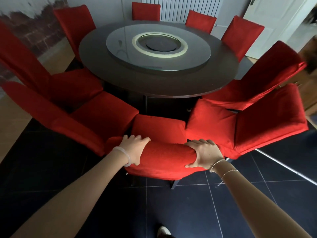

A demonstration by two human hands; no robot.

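A red fabric-covered chair point(161, 127) stands right in front of me, facing a round dark table point(96, 62). Its padded backrest top point(166, 155) runs between my two hands. My left hand point(135, 148) grips the left end of the backrest, fingers curled over the top. At the right end, my right hand point(204, 153) grips the backrest with the thumb wrapped underneath. The chair's seat points toward the table edge, with a gap between them.
Several more red chairs ring the table, one close on each side, left point(96, 115) and right point(240, 127). A glass turntable point(120, 47) sits on the table. Dark tiled floor point(240, 194) lies behind me; a white door point(274, 23) stands at the back right.
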